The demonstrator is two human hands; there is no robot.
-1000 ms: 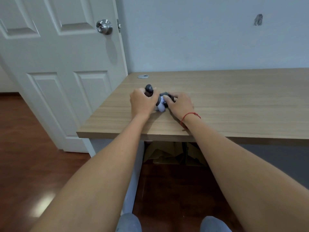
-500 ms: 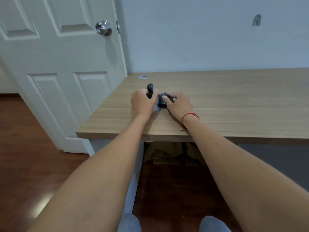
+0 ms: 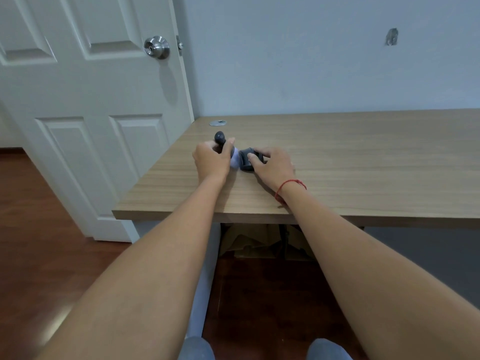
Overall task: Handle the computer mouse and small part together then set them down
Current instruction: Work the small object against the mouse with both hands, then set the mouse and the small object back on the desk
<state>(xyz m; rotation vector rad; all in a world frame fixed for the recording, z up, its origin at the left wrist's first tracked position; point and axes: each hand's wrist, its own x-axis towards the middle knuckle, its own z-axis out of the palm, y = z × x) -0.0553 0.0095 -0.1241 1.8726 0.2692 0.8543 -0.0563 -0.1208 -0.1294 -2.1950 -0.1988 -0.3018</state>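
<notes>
A dark grey computer mouse (image 3: 246, 160) lies on the wooden desk (image 3: 363, 162) near its left end. My right hand (image 3: 272, 165) rests on it, fingers curled over its right side and top. My left hand (image 3: 211, 161) is closed around a small dark part (image 3: 220, 138) whose rounded end sticks up above my fingers. A pale, whitish piece (image 3: 235, 159) shows between my two hands; what it belongs to cannot be told. The two hands are a little apart.
A white panelled door (image 3: 91, 113) with a metal knob (image 3: 156, 47) stands left of the desk. A silver cable grommet (image 3: 218, 122) sits at the desk's far left corner. Cardboard (image 3: 254, 242) lies under the desk. The desk's front edge runs below my wrists.
My hands have drawn slightly apart. The mouse has come down flat on the desk under my right hand, and my left hand has lifted the small dark part a little higher.
</notes>
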